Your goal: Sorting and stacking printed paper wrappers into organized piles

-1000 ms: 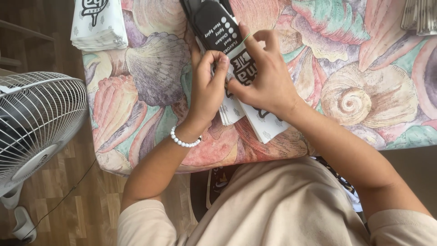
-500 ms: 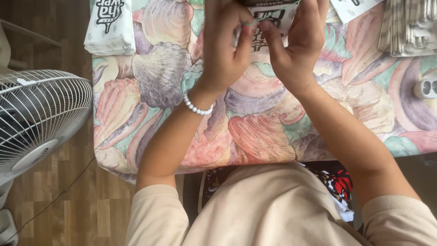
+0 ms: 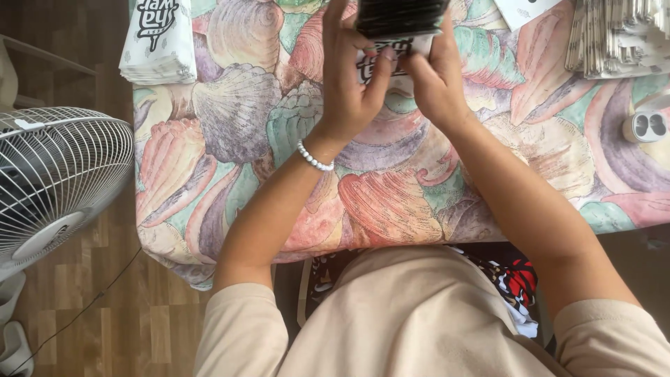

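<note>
I note left hand (image 3: 349, 77) and right hand (image 3: 433, 73) both clamped on dark flat packet (image 3: 399, 15) with white printed wrapper (image 3: 380, 59), held above shell-print tablecloth (image 3: 237, 139), steadied; possibly being sleeved. Wrapper stack (image 3: 159, 38) at cloth's corner.

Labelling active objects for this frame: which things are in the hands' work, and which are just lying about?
In hand:
- left hand and right hand, both gripping the white printed packet
- black item at the packet's top, held with it

Lying about:
- stack of white printed packets, table's far left corner
- pile of packets, far right
- white power socket
- standing fan on the floor
- shell-print tablecloth
</note>
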